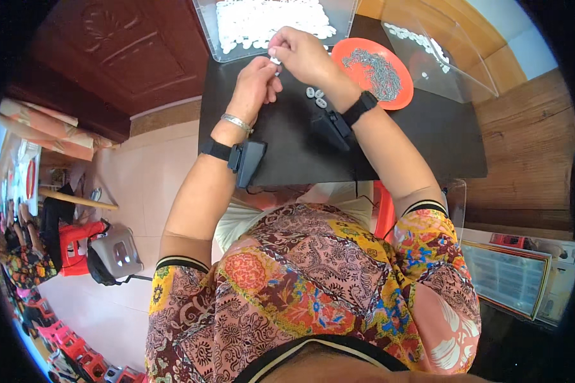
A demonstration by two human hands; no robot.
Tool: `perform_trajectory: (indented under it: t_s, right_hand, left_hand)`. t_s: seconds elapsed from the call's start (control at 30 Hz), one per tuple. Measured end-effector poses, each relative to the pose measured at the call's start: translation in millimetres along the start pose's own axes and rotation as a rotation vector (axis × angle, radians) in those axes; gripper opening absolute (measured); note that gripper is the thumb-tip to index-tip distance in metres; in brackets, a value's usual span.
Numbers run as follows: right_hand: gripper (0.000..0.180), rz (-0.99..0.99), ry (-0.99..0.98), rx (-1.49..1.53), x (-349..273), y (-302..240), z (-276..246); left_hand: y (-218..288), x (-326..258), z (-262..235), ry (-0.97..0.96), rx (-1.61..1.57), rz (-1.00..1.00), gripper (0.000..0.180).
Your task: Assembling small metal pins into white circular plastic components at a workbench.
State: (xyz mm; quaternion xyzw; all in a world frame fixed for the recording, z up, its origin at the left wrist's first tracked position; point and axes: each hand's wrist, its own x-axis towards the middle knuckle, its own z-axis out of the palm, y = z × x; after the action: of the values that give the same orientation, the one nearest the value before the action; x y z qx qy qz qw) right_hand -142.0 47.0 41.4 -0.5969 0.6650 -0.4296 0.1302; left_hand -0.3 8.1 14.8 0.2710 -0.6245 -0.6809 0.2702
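Note:
Over the far part of the dark table, my two hands meet close to a clear bin. My left hand (254,84) is closed, its thumb and forefinger pinching a small white plastic piece (275,60). Directly above that piece, the fingertips of my right hand (301,56) are pressed together; whatever they grip is too small to make out. Several small oval whitish pieces (319,102) lie on the table below my right wrist. To the right of that hand sits an orange-red plate (403,96) holding a heap of small grey metal screws or pins (377,76).
The clear plastic bin (212,54) at the table's far edge is full of white pieces (268,22). Another clear container (457,86) at the far right holds more white pieces (421,41). Black devices (248,163) are strapped to both wrists. The dark table (281,150) ends near my lap.

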Motion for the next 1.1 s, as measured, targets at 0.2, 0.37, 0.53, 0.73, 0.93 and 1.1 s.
perform_trajectory:
  t_s: [0.2, 0.37, 0.53, 0.73, 0.93, 1.1]
  right_hand:
    - [0.011, 0.004, -0.033, 0.004, -18.1, -5.1, -0.2]
    - [0.014, -0.017, -0.013, 0.22, -28.8, -8.8, -19.9]
    - [0.015, -0.097, -0.017, 0.133, -45.9, -1.6, -45.4]
    - [0.016, -0.126, -0.113, 0.016, -54.3, -7.1, -45.9]
    - [0.015, -0.161, -0.113, 0.103, -56.4, -1.9, -44.1]
    - [0.015, -0.13, -0.163, 0.103, -57.8, -4.6, -43.8]
  left_hand:
    - [-1.0, -1.1, 2.7, -0.024, -0.021, 0.007, 0.019]
    - [6.7, -13.2, 5.8, 0.001, -0.069, 0.077, 0.015]
    - [16.6, -17.5, 9.7, 0.029, 0.041, 0.077, 0.014]
    - [16.4, -19.5, 11.7, -0.027, 0.113, 0.099, 0.013]
    - [15.5, -20.6, 14.3, -0.06, 0.156, 0.13, 0.015]
    - [16.8, -23.1, 14.8, -0.088, 0.148, 0.13, 0.015]
